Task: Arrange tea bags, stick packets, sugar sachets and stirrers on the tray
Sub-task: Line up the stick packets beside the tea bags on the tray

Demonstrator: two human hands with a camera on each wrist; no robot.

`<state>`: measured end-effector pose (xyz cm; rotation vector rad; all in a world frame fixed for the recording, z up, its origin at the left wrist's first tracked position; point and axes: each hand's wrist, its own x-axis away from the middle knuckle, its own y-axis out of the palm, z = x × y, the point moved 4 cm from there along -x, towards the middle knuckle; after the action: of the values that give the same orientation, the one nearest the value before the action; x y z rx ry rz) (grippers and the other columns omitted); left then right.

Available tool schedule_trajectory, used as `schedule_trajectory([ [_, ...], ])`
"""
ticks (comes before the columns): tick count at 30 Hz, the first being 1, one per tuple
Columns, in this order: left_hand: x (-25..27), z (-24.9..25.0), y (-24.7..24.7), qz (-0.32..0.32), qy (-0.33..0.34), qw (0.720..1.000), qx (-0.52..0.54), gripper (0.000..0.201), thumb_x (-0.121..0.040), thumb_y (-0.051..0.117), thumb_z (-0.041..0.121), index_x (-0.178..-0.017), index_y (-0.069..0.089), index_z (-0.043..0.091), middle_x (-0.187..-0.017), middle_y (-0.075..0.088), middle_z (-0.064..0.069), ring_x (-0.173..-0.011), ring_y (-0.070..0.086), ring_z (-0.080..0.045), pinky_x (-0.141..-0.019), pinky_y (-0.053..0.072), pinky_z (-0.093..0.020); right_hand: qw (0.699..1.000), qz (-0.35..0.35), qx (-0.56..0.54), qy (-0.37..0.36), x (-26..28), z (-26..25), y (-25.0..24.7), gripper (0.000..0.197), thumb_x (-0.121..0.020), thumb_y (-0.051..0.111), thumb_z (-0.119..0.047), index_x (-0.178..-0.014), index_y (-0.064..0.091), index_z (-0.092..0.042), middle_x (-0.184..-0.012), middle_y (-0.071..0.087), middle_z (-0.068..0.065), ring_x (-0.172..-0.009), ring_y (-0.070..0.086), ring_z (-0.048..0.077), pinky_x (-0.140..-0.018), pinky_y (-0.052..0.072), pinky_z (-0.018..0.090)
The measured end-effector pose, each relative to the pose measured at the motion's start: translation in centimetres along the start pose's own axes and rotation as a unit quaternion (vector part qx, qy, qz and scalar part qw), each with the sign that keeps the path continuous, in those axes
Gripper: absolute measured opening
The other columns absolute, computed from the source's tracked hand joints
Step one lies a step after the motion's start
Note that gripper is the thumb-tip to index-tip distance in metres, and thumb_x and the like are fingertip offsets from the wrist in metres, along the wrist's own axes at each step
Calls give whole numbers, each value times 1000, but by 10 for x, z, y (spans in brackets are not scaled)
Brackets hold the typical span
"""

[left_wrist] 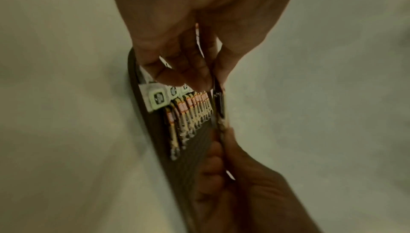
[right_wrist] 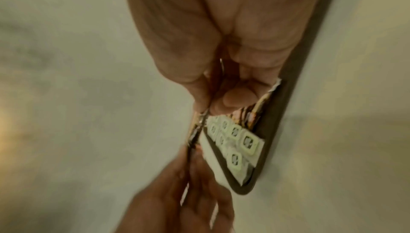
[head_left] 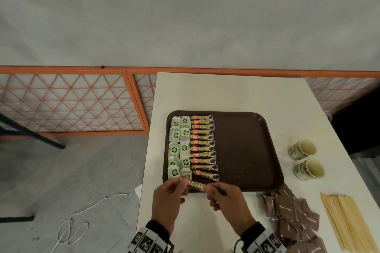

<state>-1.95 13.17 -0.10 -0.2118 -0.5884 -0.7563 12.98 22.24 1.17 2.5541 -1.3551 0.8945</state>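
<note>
You've got one stick packet pinched at both ends: left hand on the orange end, right hand on the dark end, fingertips curled onto it. It sits level over the near rim of the tray, just below the last packet in the column of stick packets. My guess is that holding both ends keeps it straight, so it drops in parallel with the others instead of skewing.

The tea bags fill two neat columns along the tray's left side, with the stick column right beside them, so the layout runs left to right by type. That leaves the right half of the tray bare for what's next.

The brown sugar sachets are in a loose heap on the surface near your right arm, and the wooden stirrers lie bundled further right. Neither is on the tray yet. Two cups lie on their sides beside the tray.
</note>
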Motion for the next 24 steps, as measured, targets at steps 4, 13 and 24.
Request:
schedule_trajectory([
  [4, -2, -24, -8, -5, -22, 995, -92, 10, -85, 73, 16, -75, 75, 12, -66, 72, -8, -65, 62, -20, -62, 52, -30, 994, 71, -19, 78, -11, 26, -23, 13, -92, 65, -13, -85, 74, -6, -67, 66, 6, -58, 53, 13, -54, 45, 23],
  [13, 0, -30, -7, -50, 4, 982, -184, 12, -89, 69, 21, -81, 70, 12, -72, 74, -4, -62, 66, -9, -53, 45, -14, 972, 117, 182, 87, -56, 32, -33, 20, -86, 72, -26, -72, 75, -12, -69, 73, 5, -49, 59, 9, -51, 52, 20],
  [24, -3, -24, -9, -66, 56, 968, -234, 9, -85, 71, 21, -78, 70, 17, -69, 73, 3, -61, 67, -11, -68, 56, -26, 887, 35, 442, -127, -55, 17, 7, 8, -94, 59, -22, -95, 67, -22, -103, 55, -9, -90, 57, 11, -76, 52, 26],
])
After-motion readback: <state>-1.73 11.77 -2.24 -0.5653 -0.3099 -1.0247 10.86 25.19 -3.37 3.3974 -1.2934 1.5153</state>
